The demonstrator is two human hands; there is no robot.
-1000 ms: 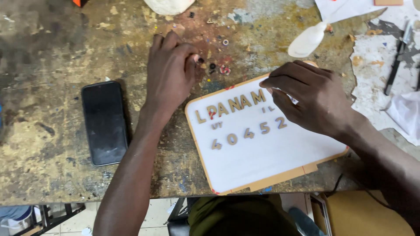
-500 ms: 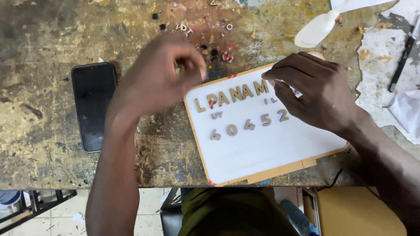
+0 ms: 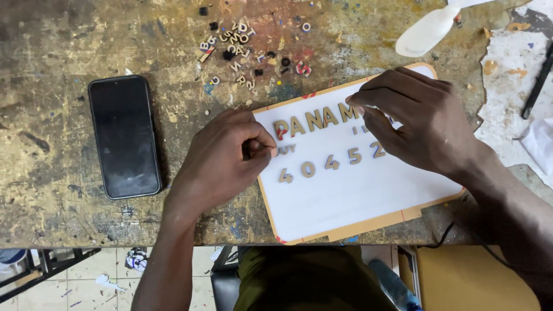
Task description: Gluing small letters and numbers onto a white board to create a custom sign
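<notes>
Head view: white board at workbench's near edge, small cut-out letters in rows. Left hand pinches a piece at board's left edge; right hand fingertips press top row's end. Placing step; next needs careful alignment. Phone left; loose letters toward far edge.

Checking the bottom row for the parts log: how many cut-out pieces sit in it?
5, in one line across the white board: at and. The right hand partly covers the last one and may hide more.
</notes>
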